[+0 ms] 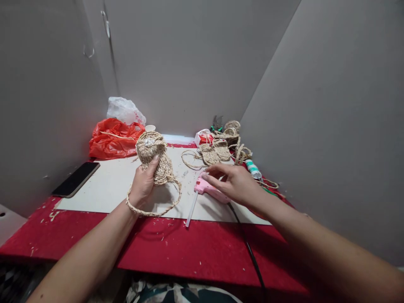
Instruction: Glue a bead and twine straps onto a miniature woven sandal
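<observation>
1. Woven straw piece [162,165], toward nine o'clock in my view, raised over the counter [189,248]; I have it pinched in my left grip [143,182]
2. Its braided loop [158,214] hangs at six o'clock
3. At four o'clock from that piece, my right grip [235,181] sits over a pink glue gun [214,192]; I cannot tell whether it pinches it
4. A red bag [115,146] lies at ten o'clock, woven pieces [209,154] at three
</observation>
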`<action>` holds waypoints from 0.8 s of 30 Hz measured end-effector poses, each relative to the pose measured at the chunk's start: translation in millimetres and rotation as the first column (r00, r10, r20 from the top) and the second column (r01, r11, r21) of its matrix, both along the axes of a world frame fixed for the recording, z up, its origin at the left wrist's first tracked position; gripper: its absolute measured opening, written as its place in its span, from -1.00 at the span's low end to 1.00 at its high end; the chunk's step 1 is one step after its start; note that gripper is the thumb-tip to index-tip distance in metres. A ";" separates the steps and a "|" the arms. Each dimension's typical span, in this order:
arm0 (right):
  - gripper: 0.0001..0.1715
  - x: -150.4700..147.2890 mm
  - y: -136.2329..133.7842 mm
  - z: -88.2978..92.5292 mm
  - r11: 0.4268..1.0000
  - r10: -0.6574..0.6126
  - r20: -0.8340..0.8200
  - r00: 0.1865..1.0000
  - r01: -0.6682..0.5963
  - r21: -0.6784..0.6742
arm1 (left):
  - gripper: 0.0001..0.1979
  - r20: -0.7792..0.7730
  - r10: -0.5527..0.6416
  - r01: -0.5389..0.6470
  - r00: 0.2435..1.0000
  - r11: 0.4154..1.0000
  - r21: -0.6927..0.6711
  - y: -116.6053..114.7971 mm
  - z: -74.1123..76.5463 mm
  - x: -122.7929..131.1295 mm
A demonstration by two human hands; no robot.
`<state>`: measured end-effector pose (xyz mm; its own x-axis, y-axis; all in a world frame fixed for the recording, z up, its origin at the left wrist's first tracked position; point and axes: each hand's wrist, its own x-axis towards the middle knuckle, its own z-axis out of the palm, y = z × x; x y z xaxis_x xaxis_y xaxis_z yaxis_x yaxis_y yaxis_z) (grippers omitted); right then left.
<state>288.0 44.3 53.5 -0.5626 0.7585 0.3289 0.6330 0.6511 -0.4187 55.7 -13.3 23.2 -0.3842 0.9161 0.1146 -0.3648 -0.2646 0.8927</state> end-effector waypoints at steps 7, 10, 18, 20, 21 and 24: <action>-0.74 -55.8 -37.2 -10.4 0.980 0.172 -0.358 0.918 -0.198 -0.035 | -0.57 -0.059 0.044 -0.043 0.997 0.999 0.014 -1.4 -1.0 4.7; -0.83 -63.7 -37.0 -17.1 0.970 0.165 -0.448 0.879 -0.226 -0.086 | -0.57 -0.052 0.045 -0.044 0.998 0.999 0.019 0.1 -2.6 5.3; -0.92 -69.5 -39.1 -16.6 0.941 0.175 -0.578 0.797 -0.309 -0.141 | -0.55 -0.057 0.033 -0.033 0.998 0.999 0.003 -1.7 -1.3 7.6; -0.91 -69.3 -39.6 -15.1 0.947 0.184 -0.594 0.783 -0.303 -0.107 | -0.55 -0.041 0.034 -0.034 0.999 0.999 0.000 -3.1 0.6 9.1; -0.91 -69.1 -39.5 -14.2 0.951 0.185 -0.604 0.775 -0.297 -0.089 | -0.55 -0.029 0.033 -0.033 0.999 0.999 -0.002 -3.6 1.5 9.9; -0.92 -69.8 -37.9 -11.8 0.966 0.172 -0.640 0.749 -0.256 -0.040 | -0.56 0.000 0.023 -0.023 1.000 1.000 -0.011 -4.1 2.8 12.3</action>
<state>218.2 6.4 41.7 -0.4145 0.6996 0.5821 0.0516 0.6566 -0.7525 68.0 -17.3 26.0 -0.4055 0.9081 0.1045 -0.3588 -0.2633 0.8955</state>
